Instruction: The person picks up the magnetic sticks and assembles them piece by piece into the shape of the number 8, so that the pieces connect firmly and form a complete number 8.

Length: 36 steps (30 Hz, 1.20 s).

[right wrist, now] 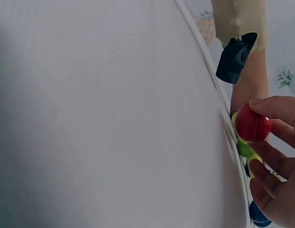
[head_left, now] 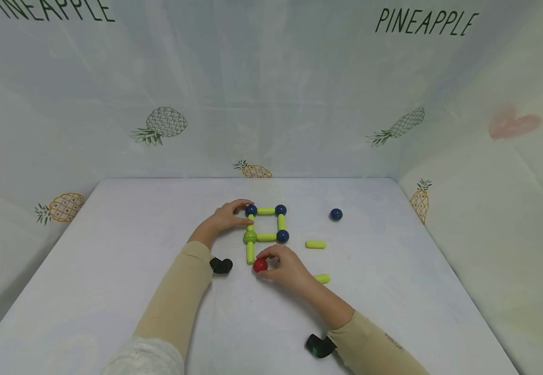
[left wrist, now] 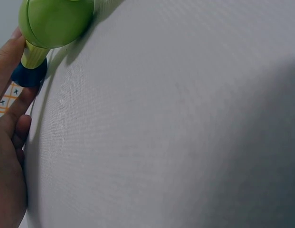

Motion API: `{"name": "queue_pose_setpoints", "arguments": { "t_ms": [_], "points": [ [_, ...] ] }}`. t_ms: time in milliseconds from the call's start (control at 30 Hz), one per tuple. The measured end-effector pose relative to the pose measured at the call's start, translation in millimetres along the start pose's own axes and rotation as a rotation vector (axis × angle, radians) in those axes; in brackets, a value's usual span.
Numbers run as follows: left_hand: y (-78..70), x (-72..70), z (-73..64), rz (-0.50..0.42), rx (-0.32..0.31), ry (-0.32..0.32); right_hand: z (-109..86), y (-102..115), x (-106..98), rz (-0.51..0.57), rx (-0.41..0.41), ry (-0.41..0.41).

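Observation:
On the table lies a square of yellow-green rods (head_left: 266,237) and balls: dark blue balls (head_left: 281,210) at three corners, a green ball (head_left: 250,236) at the near left. A further rod (head_left: 250,253) runs from the green ball toward the person. My left hand (head_left: 226,217) holds the square's left side, fingers around the far-left blue ball (head_left: 251,210) and thumb at the rod below it. My right hand (head_left: 289,269) pinches a red ball (head_left: 260,265) between thumb and fingers, close beside the extra rod's near end. The right wrist view shows the red ball (right wrist: 252,124) between the fingertips.
To the right lie a loose blue ball (head_left: 336,214) and a loose rod (head_left: 315,244). Another rod (head_left: 323,278) is partly hidden behind the right wrist. Black wrist cameras (head_left: 221,265) stick out from both sleeves. A patterned cloth (head_left: 271,94) hangs behind the table.

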State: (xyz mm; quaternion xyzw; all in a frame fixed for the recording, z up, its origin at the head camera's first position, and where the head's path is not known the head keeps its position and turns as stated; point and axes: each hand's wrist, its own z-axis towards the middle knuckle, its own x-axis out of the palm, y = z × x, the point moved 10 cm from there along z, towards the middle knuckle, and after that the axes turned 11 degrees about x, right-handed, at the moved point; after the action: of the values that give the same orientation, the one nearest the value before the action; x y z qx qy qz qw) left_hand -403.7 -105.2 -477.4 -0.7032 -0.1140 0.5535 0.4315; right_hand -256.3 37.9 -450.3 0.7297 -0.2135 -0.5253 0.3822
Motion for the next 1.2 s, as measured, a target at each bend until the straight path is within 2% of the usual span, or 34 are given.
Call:
{"name": "queue_pose_setpoints", "arguments": {
  "t_ms": [500, 733, 1200],
  "points": [
    [-0.5, -0.5, 0.7, -0.011, 0.011, -0.001, 7.2, 4, 9, -0.071, 0.049, 0.038],
    [-2.0, -0.5, -0.4, 0.001, 0.019, 0.002, 7.3, 5, 12, -0.067, 0.079, 0.06],
    [-2.4, -0.7, -1.8, -0.002, 0.001, -0.004, 8.6, 8, 13, -0.076, 0.059, 0.073]
  ]
}}
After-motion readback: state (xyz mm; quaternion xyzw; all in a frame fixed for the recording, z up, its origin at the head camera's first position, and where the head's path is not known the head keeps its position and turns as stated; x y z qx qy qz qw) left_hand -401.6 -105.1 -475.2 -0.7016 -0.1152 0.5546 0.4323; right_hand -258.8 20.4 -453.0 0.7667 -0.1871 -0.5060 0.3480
